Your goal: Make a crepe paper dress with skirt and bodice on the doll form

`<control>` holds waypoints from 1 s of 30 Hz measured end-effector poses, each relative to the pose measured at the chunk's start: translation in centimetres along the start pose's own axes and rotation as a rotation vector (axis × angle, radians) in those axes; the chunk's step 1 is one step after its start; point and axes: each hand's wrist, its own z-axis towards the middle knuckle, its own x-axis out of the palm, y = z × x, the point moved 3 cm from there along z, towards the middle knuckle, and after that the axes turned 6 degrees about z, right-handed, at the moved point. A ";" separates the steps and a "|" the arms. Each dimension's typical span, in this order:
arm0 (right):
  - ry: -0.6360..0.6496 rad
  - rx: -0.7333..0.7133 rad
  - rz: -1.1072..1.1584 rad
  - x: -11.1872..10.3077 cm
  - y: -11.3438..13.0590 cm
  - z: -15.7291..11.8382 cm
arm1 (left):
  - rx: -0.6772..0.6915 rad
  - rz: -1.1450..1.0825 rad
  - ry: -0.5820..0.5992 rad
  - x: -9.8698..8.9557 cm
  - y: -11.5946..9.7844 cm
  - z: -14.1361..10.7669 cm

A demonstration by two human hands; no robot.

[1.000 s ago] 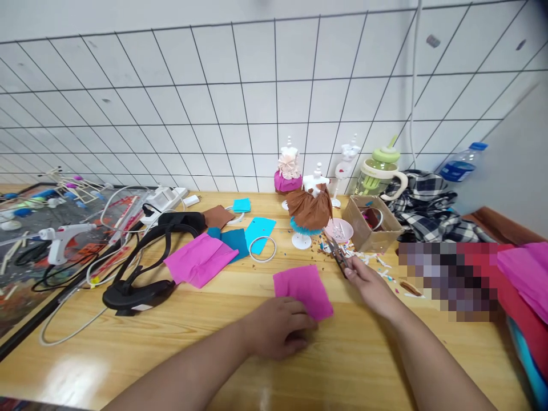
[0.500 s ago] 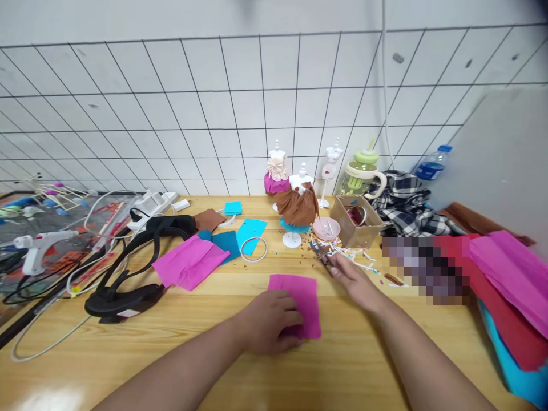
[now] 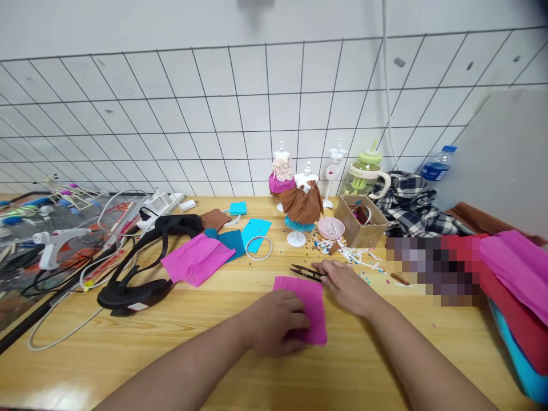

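Spanning the area beneath both hands, the wooden table [image 3: 141, 337] forms the work surface. A stack of coloured sheets [image 3: 514, 291] lies well to the right of the right hand. A black headset [image 3: 135, 294] with straps lies to the left of the left hand. A checked cloth [image 3: 405, 197] sits bunched beyond and to the right of the right hand. A lidded jug [image 3: 363, 177] stands beside that cloth, beyond the right hand. On the near side of the jug is an open-topped cardboard box [image 3: 363, 228]. A dress form [image 3: 302, 205] in a brown skirt stands upright beyond the gap between the hands.

The left hand [image 3: 278, 325] rests palm down with fingers bent over the left part of a pink square [image 3: 314, 314], which lies flat on the table; whether the fingers pinch it cannot be determined. The right hand [image 3: 345, 285] grips a pair of dark snips [image 3: 306, 271]. The blades are slightly parted and point left, just beyond the far edge of the square; contact with the square cannot be determined.

A pale ring [image 3: 258, 260] lies flat beyond the left hand. Small scraps [image 3: 363, 256] are scattered beyond the right hand.
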 end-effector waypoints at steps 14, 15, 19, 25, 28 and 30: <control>-0.018 0.100 -0.007 -0.2 0.4 -0.6 | -0.033 0.008 0.016 -0.2 -0.1 -0.2; -0.006 0.127 -0.084 0.1 0.9 -0.5 | -0.031 0.006 0.017 -0.2 -0.2 -0.2; 0.053 0.249 -0.327 0.5 1.1 -0.1 | -0.031 0.005 0.019 -0.3 -0.3 -0.2; -0.102 0.518 -0.396 -1.7 -0.8 -0.6 | -0.078 0.029 0.022 -0.4 -0.4 -0.3; -0.149 0.452 -0.311 -2.3 -1.1 -0.8 | -0.130 0.036 -0.004 -0.6 -0.1 -0.4; -0.124 0.422 -0.270 -2.2 -1.5 -0.8 | -0.147 0.044 -0.010 -0.9 0.4 -0.5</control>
